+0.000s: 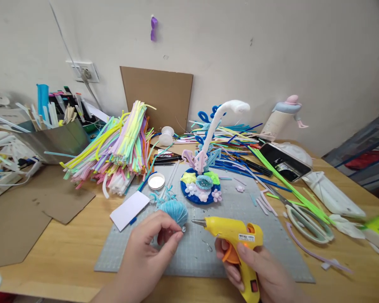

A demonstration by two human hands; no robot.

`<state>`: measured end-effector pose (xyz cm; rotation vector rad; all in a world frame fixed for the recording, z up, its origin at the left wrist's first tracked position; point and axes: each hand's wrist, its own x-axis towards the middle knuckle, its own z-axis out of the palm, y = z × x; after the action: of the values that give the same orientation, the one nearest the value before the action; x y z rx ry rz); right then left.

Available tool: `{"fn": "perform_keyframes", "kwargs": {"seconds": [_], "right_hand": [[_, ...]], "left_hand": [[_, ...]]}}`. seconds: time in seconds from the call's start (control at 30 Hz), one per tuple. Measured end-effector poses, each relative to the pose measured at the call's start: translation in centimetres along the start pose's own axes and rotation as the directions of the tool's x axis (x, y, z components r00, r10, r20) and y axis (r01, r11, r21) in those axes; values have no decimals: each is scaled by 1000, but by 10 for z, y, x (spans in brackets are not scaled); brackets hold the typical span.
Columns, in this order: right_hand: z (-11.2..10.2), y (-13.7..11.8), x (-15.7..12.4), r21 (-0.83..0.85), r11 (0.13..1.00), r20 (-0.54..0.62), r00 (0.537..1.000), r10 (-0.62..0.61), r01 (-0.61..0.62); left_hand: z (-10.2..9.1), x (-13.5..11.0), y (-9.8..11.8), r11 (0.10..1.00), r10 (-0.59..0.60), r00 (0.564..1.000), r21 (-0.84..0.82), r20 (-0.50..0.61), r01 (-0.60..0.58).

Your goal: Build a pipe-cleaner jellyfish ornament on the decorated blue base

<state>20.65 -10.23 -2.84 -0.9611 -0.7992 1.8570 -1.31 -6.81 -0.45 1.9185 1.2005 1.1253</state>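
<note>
My left hand (153, 244) is closed, with thumb and forefinger pinched on a small clear bead (183, 229). Just beyond those fingers is a light-blue fuzzy pipe-cleaner piece (174, 211) with curly strands; whether the hand touches it I cannot tell. My right hand (249, 263) is wrapped round the handle of a yellow hot glue gun (232, 229), forefinger by its orange trigger. The metal nozzle points left, a short gap from the bead. Behind them stands a pipe-cleaner ornament (201, 191) on a round dark-blue base, with flowers, stars and a curved white stem.
A grey cutting mat (177, 269) lies under the work. Left are a white card (129, 210), a round white-filled lid (156, 181) and bundled pipe cleaners (126, 147). Scissors (309, 223), a phone (284, 162) and green pipe cleaners (290, 183) lie right. Cardboard (158, 92) leans on the wall.
</note>
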Motion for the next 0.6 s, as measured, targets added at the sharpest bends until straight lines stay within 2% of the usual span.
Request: {"fn": "perform_keyframes", "kwargs": {"seconds": [0.1,0.23,0.37,0.6], "right_hand": [[0,0,-2,-56,998,-2,1000,15,-15],[3,-1,-3,-35,996,-40,996,79,-80],[5,2,-4,-29,992,-63,991,121,-123],[12,6,-4,-66,992,-106,989,100,-107]], "left_hand": [[0,-1,-2,1000,7,1000,-30,-6,-7],[-1,-1,-4,999,27,999,-27,-36,-28],[-1,-1,-2,1000,-6,1000,-18,-31,5],[0,-3,0,998,-43,999,-55,-12,42]]}}
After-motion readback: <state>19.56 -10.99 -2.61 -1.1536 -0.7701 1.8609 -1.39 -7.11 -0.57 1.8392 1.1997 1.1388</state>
